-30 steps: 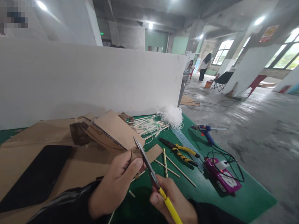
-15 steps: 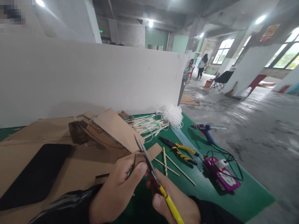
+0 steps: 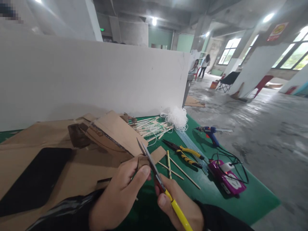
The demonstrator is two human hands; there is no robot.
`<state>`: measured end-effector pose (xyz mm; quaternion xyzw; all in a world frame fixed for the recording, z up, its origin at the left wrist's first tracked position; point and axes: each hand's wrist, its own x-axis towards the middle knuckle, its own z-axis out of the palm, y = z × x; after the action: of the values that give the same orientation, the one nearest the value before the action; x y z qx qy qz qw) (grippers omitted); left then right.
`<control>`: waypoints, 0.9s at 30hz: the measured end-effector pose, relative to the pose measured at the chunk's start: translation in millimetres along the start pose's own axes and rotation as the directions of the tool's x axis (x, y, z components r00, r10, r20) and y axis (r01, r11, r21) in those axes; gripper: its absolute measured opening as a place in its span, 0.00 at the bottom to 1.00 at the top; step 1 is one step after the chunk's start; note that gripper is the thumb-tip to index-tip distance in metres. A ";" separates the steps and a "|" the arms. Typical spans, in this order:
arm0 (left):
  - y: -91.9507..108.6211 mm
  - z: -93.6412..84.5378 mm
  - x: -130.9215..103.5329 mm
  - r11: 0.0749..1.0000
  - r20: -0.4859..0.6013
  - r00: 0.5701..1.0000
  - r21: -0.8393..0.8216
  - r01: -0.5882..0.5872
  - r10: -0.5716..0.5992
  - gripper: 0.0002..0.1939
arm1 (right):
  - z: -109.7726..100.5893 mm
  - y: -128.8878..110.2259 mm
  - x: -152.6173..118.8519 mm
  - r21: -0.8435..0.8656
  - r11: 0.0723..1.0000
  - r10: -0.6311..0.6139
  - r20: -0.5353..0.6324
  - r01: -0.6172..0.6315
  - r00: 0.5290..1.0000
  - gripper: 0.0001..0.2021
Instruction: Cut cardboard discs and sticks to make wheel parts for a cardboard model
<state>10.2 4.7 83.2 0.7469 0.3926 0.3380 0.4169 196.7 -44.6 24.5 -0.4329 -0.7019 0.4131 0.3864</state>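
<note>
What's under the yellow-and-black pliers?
Under the pliers you can see the green table, and some clear strips seem to run beneath the handles. Anything right below the pliers is covered, so I can't see it.

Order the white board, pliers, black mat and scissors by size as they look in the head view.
1. White board
2. Black mat
Not ranked: scissors and pliers. The scissors look longer, but they are nearer the camera and partly hidden by the right hand.
</note>
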 end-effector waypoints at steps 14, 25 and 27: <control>-1.0 -3.0 -1.7 0.987 -0.066 0.994 0.133 0.094 -0.086 0.20 | -0.5 -4.1 5.1 0.111 0.994 0.020 0.046 -0.025 0.999 0.29; 3.5 -7.6 4.1 0.999 0.041 0.999 0.050 -0.002 0.000 0.19 | -2.3 2.1 -0.1 -0.038 0.999 0.028 0.102 -0.024 0.994 0.24; 1.7 -8.8 4.7 0.999 0.063 0.998 0.049 0.002 -0.005 0.19 | -2.9 2.8 0.1 -0.037 0.999 0.016 0.117 -0.012 0.993 0.22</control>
<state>5.6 11.4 89.3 0.7664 0.3888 0.3036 0.4115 200.1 -42.9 23.0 -0.4196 -0.7278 0.4276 0.3338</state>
